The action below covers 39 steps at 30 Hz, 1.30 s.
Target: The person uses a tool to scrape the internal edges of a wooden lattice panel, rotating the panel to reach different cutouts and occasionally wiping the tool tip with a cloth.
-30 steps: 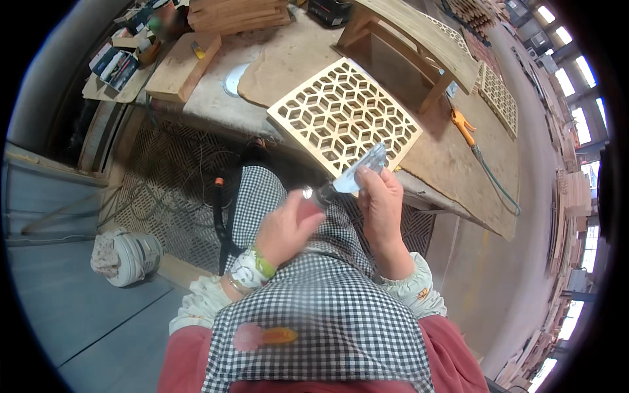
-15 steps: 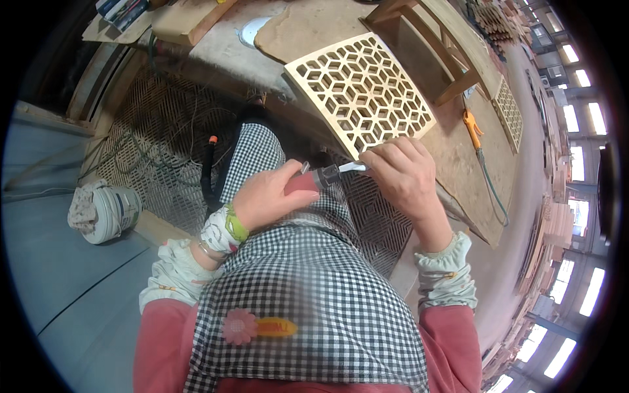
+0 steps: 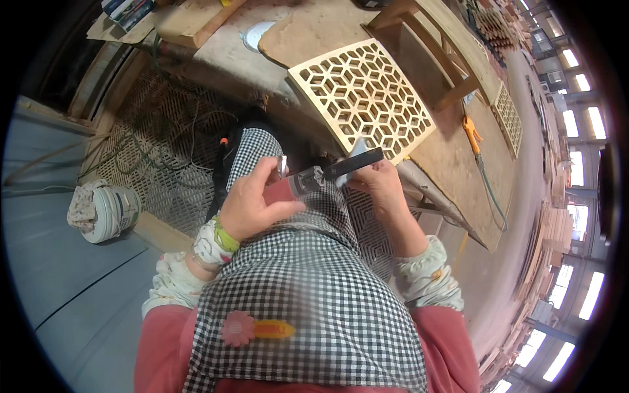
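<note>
My left hand (image 3: 246, 206) is wrapped round the red body of a hand-held power tool (image 3: 280, 191) with a grey collar. A narrow black arm (image 3: 357, 163) sticks out from its front, angled to the right; it looks like a small belt sander. With its fingers closed, my right hand (image 3: 380, 187) grips a pale bluish strip (image 3: 358, 148) beside the black arm. Part of the strip is hidden behind the arm. Just beyond my hands, a wooden lattice panel (image 3: 367, 95) with a geometric cut-out pattern lies on the workbench (image 3: 432, 160), near its edge.
An orange air blow gun (image 3: 471, 134) with a hose lies right of the panel. Behind stands a wooden frame (image 3: 452, 88); another lattice panel (image 3: 508, 118) is at far right. A white bucket (image 3: 108, 213) with a cloth stands left, near hoses on the patterned mat (image 3: 164, 111).
The tool has turned, so its black arm now shows. My right hand has moved slightly left and down, and the pale strip now sits beside the arm. My left hand has shifted a little left.
</note>
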Each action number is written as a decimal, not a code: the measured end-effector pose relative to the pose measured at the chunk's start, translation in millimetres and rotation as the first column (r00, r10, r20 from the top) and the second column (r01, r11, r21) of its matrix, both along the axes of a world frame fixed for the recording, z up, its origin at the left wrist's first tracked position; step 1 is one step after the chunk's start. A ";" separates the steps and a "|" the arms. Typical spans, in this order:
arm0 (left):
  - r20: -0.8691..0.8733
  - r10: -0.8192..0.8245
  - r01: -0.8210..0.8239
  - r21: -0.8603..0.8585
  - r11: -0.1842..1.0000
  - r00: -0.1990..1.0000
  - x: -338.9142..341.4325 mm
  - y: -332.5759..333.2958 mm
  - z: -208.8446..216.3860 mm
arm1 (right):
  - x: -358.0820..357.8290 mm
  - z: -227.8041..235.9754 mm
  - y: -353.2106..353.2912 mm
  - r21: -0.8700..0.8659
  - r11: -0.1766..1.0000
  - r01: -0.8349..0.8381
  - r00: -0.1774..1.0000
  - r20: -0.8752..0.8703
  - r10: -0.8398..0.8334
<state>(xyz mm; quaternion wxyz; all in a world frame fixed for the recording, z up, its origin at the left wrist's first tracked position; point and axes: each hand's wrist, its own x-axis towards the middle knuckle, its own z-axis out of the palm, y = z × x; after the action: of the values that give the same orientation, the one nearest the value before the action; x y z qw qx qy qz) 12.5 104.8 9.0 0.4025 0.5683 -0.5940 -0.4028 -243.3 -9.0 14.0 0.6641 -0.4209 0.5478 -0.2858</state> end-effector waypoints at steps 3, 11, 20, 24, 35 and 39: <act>-0.145 -0.112 0.134 0.152 0.979 0.983 -6.8 3.1 18.7 | 30.1 3.4 -3.4 -0.061 0.979 0.196 0.952 0.250 -0.175; 0.105 0.082 -0.098 0.157 0.983 0.991 -21.9 -0.5 -5.2 | 67.5 18.3 14.8 -0.051 0.946 0.320 0.881 0.383 -0.277; 0.454 0.296 -0.261 -0.140 0.955 0.840 -26.6 -3.9 -29.7 | 65.4 18.1 23.9 -0.081 0.967 0.242 0.914 0.354 -0.199; 0.485 0.314 -0.261 -0.174 0.949 0.816 -30.7 -3.2 -33.6 | 53.5 14.2 19.8 -0.102 0.974 0.203 0.924 0.349 -0.156; 0.380 0.330 -0.208 -0.328 0.922 0.864 -41.0 1.6 -35.1 | 56.9 18.2 13.4 -0.145 0.956 0.255 0.852 0.502 -0.151; 0.391 0.305 -0.200 -0.286 0.937 0.868 -39.0 2.7 -32.2 | 51.6 19.7 11.9 -0.212 0.949 0.233 0.861 0.498 -0.100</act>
<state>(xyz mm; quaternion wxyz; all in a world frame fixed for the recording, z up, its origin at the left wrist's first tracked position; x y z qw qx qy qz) -26.4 107.5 -23.2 0.3758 0.6642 -0.6315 -0.1374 -191.6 3.0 33.7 0.6895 -0.3720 0.3569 -0.5088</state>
